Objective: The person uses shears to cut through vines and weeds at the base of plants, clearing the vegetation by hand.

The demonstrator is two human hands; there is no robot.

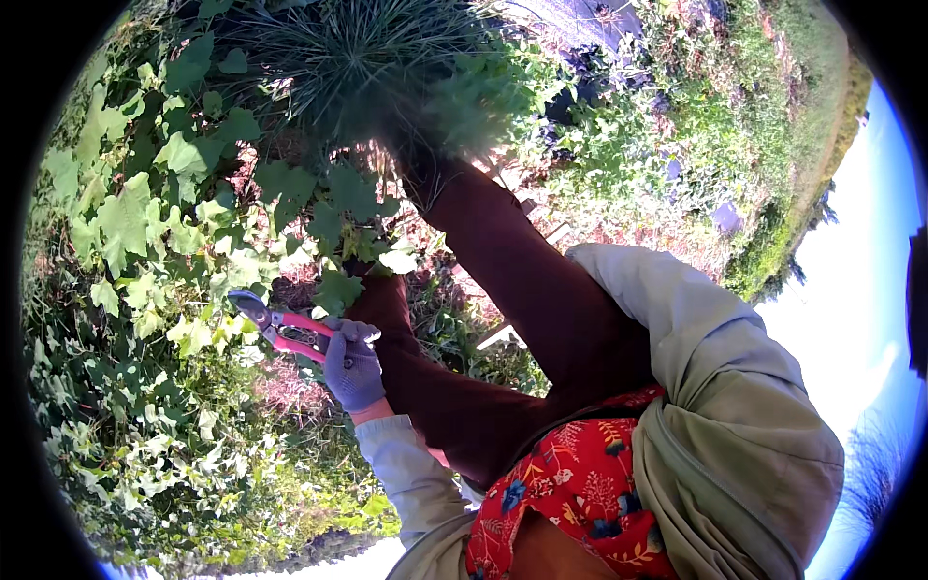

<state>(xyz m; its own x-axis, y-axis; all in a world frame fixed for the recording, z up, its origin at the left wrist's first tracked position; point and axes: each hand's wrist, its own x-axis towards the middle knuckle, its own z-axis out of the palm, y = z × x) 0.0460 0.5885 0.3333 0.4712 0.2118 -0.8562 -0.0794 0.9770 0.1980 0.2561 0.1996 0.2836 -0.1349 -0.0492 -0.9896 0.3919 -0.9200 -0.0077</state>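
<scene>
My left hand [353, 366], in a grey-violet glove, grips a pair of bypass pruning shears [293, 335] by their pink-red handles. The curved blades [250, 306] point left, against broad-lobed green leaves [185, 239]. My right hand is out of sight; that sleeve [674, 304] passes behind my right thigh. Between the shears and my legs hang a few darker leaves [338, 291]. A tuft of long, narrow grass-like blades [355, 61] fills the upper middle, partly blurred close to the lens.
My legs in dark maroon trousers [507, 283] cross the middle. Pale wooden strips [500, 335] show beside and between them. Dry reddish plant litter [297, 388] covers ground at the left. Low green plants [609, 152] and a pale surface [573, 22] lie at upper right.
</scene>
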